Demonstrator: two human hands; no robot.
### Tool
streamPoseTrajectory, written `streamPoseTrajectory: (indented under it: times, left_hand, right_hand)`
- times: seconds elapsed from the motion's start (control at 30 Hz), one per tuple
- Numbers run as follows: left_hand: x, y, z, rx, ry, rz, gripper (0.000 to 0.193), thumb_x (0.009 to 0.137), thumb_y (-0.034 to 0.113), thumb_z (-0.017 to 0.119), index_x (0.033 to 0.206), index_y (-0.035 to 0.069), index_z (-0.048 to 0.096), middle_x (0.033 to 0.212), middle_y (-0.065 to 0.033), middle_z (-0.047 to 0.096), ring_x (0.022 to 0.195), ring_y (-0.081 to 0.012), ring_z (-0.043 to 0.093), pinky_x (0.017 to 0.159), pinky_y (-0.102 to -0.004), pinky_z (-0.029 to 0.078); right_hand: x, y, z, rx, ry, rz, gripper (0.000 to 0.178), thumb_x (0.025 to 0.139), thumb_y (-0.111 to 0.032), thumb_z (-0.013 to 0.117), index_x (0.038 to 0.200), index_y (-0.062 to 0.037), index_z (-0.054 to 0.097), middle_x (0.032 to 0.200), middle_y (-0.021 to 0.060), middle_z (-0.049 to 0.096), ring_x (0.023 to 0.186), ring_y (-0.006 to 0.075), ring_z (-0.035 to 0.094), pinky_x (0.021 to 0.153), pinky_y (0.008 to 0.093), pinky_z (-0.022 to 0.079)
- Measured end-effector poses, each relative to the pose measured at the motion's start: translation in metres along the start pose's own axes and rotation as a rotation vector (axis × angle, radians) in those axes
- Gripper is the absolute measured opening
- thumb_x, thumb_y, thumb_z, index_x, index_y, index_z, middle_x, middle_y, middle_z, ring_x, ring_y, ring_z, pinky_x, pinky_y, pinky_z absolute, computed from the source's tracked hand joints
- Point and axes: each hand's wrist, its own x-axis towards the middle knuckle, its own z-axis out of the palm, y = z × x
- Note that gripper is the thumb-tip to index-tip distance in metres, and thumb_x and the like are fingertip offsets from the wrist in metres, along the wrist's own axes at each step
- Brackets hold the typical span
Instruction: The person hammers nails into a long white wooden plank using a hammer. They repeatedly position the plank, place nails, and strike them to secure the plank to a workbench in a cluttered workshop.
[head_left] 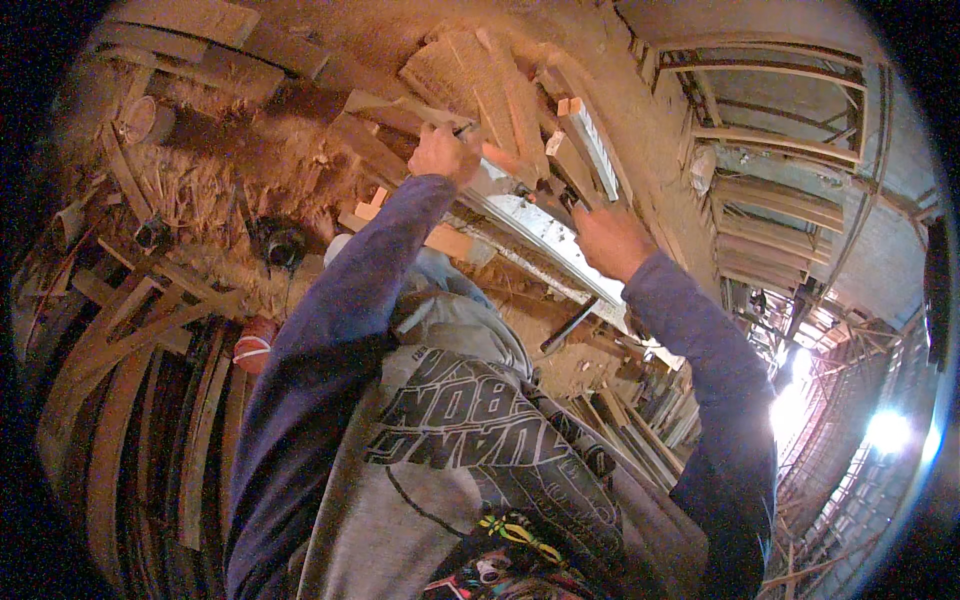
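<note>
A long white-faced board (540, 232) lies slantwise in front of me, with dark marks on its face. Over its far left end is my left hand (445, 155), fingers curled; a small dark piece shows at the fingers, its kind unclear. My right hand (612, 240) is closed over the board's right part, gripping a short dark tool (570, 200) whose kind I cannot make out. Between the hands, a blurred orange streak (510, 160) and a small dark tip (524, 190) show above the board. A dark bar (570, 325) rests against the board's near edge.
Loose timber (590, 150) lies beyond the board. Wood shavings and offcuts cover the ground at left, near a round bucket (145, 120) and a dark power tool (280, 245). Stacked planks (130, 430) fill the lower left. Wooden frames (780, 145) stand at right.
</note>
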Motion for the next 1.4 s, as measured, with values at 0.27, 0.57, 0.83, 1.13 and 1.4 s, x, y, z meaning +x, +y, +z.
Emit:
streamPoseTrajectory:
  times: [0.27, 0.57, 0.83, 1.13, 1.4]
  left_hand:
    - [-0.002, 0.000, 0.002, 0.056, 0.027, -0.027, 0.057, 0.085, 0.050, 0.057, 0.124, 0.009, 0.060, 0.132, -0.0205, 0.050, 0.113, -0.0430, 0.058, 0.095, -0.0504, 0.047]
    - [0.001, -0.008, 0.010, 0.147, 0.117, -0.007, 0.067, 0.087, 0.059, 0.055, 0.109, -0.004, 0.064, 0.114, -0.0260, 0.063, 0.104, -0.0429, 0.062, 0.088, -0.0510, 0.050]
    - [0.007, -0.014, 0.012, -0.038, 0.027, 0.040, 0.055, 0.086, 0.048, 0.057, 0.117, 0.002, 0.060, 0.126, -0.0213, 0.053, 0.109, -0.0428, 0.059, 0.092, -0.0526, 0.048]
    - [0.003, -0.006, 0.010, -0.085, 0.056, -0.033, 0.049, 0.085, 0.044, 0.057, 0.111, 0.003, 0.064, 0.122, -0.0236, 0.054, 0.104, -0.0429, 0.062, 0.089, -0.0537, 0.049]
    - [0.004, -0.008, 0.012, -0.094, 0.058, -0.019, 0.057, 0.085, 0.058, 0.056, 0.119, 0.013, 0.064, 0.127, -0.0208, 0.057, 0.109, -0.0440, 0.060, 0.094, -0.0515, 0.048]
  right_hand:
    - [-0.013, 0.021, 0.041, 0.208, 0.162, -0.037, 0.025, 0.084, -0.008, 0.054, 0.108, -0.0011, 0.056, 0.101, 0.0252, 0.065, 0.093, 0.0442, 0.064, 0.075, 0.0544, 0.052]
    - [0.007, 0.030, -0.005, 0.311, -0.154, -0.150, 0.028, 0.079, -0.008, 0.050, 0.103, 0.0024, 0.058, 0.092, 0.0278, 0.066, 0.088, 0.0443, 0.065, 0.077, 0.0525, 0.051]
    - [0.037, 0.012, -0.043, -0.110, -0.385, -0.270, 0.025, 0.078, -0.008, 0.052, 0.100, 0.0040, 0.054, 0.081, 0.0273, 0.063, 0.078, 0.0435, 0.064, 0.065, 0.0511, 0.048]
    - [0.044, -0.025, -0.066, -0.279, -0.420, -0.294, 0.019, 0.072, -0.008, 0.059, 0.082, 0.0068, 0.062, 0.079, 0.0265, 0.066, 0.075, 0.0417, 0.067, 0.064, 0.0486, 0.054]
    - [0.029, -0.010, -0.026, -0.113, -0.114, -0.260, 0.022, 0.076, -0.012, 0.063, 0.089, 0.0058, 0.059, 0.080, 0.0266, 0.067, 0.075, 0.0426, 0.069, 0.066, 0.0481, 0.057]
